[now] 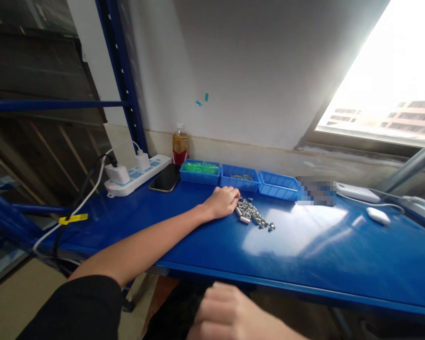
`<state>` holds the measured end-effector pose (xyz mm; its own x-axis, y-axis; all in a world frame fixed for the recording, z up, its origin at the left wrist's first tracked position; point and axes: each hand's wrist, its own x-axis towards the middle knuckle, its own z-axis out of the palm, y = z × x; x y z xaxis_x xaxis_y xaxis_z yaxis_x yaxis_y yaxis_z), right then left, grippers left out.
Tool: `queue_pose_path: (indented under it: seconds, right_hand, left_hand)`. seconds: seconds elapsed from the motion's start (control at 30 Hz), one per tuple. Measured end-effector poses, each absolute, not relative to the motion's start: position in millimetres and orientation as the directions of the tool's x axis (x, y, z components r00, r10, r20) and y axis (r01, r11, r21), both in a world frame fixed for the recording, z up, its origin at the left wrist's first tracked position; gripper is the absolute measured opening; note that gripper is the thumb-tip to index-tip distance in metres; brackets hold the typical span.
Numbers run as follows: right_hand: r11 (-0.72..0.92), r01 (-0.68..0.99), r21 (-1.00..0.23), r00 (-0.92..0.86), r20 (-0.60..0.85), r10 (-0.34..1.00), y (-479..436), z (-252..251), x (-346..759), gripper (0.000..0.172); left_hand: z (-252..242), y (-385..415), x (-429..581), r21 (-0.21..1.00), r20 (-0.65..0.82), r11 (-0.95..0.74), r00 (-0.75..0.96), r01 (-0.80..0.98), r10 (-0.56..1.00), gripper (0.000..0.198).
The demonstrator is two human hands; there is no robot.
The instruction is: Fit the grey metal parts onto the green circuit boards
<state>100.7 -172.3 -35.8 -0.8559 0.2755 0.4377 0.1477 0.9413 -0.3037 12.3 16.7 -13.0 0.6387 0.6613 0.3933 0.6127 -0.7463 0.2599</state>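
Note:
My left hand (224, 202) rests on the blue tabletop at the left edge of a pile of small metal fasteners (253, 215), which look like screws or bolts. Its fingers are curled down, and whatever lies under the fingertips is hidden. Close to the camera, below the table's front edge, my right hand (226, 311) is closed with the fingers bent inward. The back of that hand faces me, so its palm is out of sight. Behind the pile stands a blue bin (240, 178) with small metal parts inside.
Beside it are a bin of green items (200, 172) and another blue bin (278, 186). A phone (165, 178), a drink bottle (180, 144) and a power strip (140, 174) stand left. White devices with cables (357, 192) lie right. The table's front edge (290, 290) runs before me.

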Motion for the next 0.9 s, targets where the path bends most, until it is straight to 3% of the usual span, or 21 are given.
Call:
queue_pose_path:
  seconds: [0.07, 0.13, 0.23, 0.3, 0.5, 0.73, 0.9]
  right_hand:
    - [0.866, 0.382, -0.323, -0.682, 0.533, 0.500, -140.0, 4.3, 116.3, 0.012]
    - [0.756, 0.494, -0.429, -0.464, 0.605, 0.647, -93.1, 29.9, 132.2, 0.016]
    - [0.467, 0.570, -0.676, -0.138, 0.482, 0.865, -26.2, 38.3, 151.4, 0.029]
    - [0.359, 0.585, -0.727, -0.035, 0.420, 0.907, -1.7, 30.6, 159.7, 0.035]
    - [0.349, 0.536, -0.768, -0.066, 0.374, 0.925, -12.3, 13.8, 170.0, 0.040]
    - [0.405, 0.493, -0.770, -0.116, 0.403, 0.908, -16.3, 24.9, 171.1, 0.039]
    - [0.421, 0.616, -0.665, -0.152, 0.425, 0.893, -14.5, 19.1, 172.9, 0.044]
  left_hand:
    - [-8.9, 15.9, 10.7, 0.307, 0.442, -0.773, 0.636, 0.555, 0.633, 0.018]
    - [-4.5, 16.0, 8.5, 0.358, 0.506, -0.793, 0.612, 0.493, 0.608, 0.018]
    - [-0.2, 17.9, 4.9, 0.407, 0.631, -0.795, 0.491, 0.450, 0.601, 0.021]
    - [0.6, 18.9, 3.0, 0.408, 0.695, -0.798, 0.416, 0.443, 0.586, 0.022]
    - [-0.2, 15.6, 4.8, 0.316, 0.723, -0.862, 0.487, 0.396, 0.489, 0.019]
    - [1.6, 16.8, 6.3, 0.378, 0.756, -0.840, 0.394, 0.390, 0.523, 0.018]
    - [1.9, 18.4, 5.4, 0.398, 0.707, -0.819, 0.430, 0.414, 0.561, 0.019]
